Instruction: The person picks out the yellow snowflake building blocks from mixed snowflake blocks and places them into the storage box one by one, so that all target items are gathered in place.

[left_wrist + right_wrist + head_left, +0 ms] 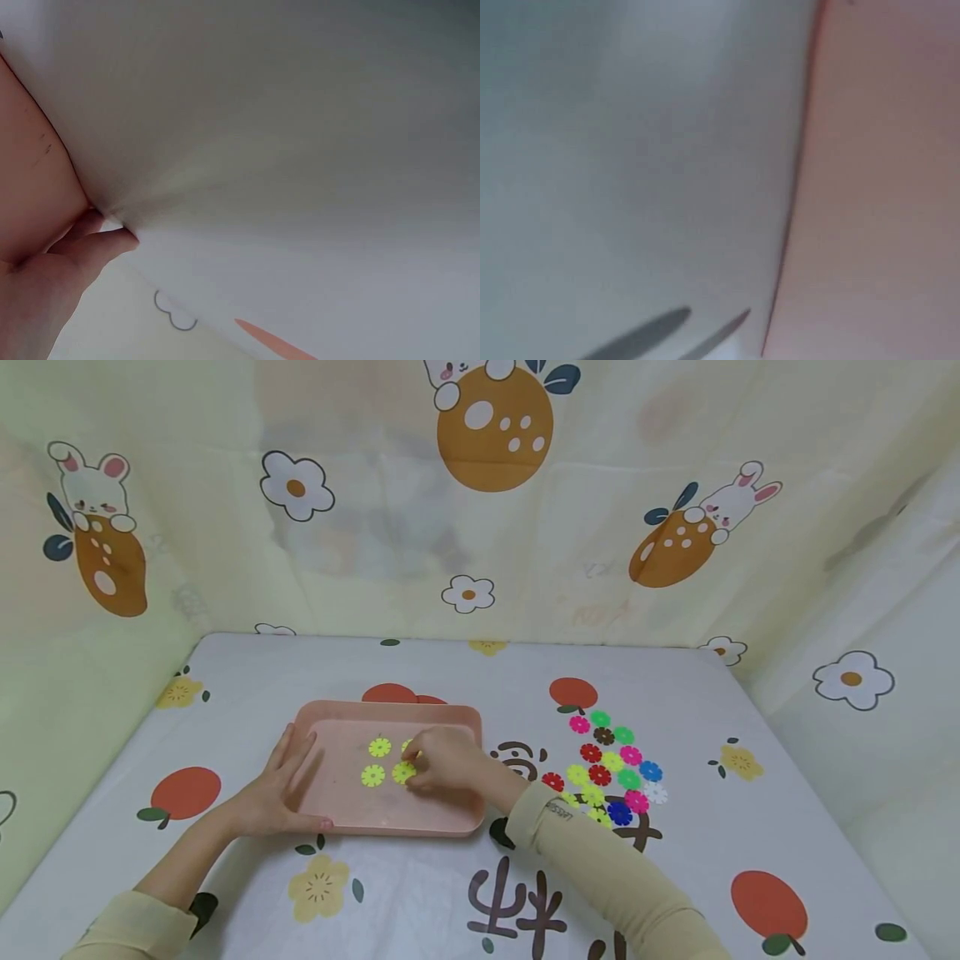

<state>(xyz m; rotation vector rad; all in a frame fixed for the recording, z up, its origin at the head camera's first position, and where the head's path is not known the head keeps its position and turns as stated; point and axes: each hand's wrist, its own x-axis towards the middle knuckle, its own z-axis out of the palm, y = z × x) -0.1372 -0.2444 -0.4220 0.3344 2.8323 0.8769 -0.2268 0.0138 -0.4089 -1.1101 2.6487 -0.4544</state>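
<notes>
Patterned cloth [420, 893] lies under a pink tray [375, 814]. Left hand [266, 797], fingers spread, touches tray; right hand [450, 762] curled at yellow pieces [372, 776], hold unclear.

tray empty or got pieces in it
Not empty: the tray has yellow pieces lying in it, with bare floor around them. The right hand partly covers that spot.

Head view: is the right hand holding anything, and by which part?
Can't tell. The right hand has its fingertips at a yellow flower in the tray, but the fingers hide whether there is any grip on its edge.
</notes>
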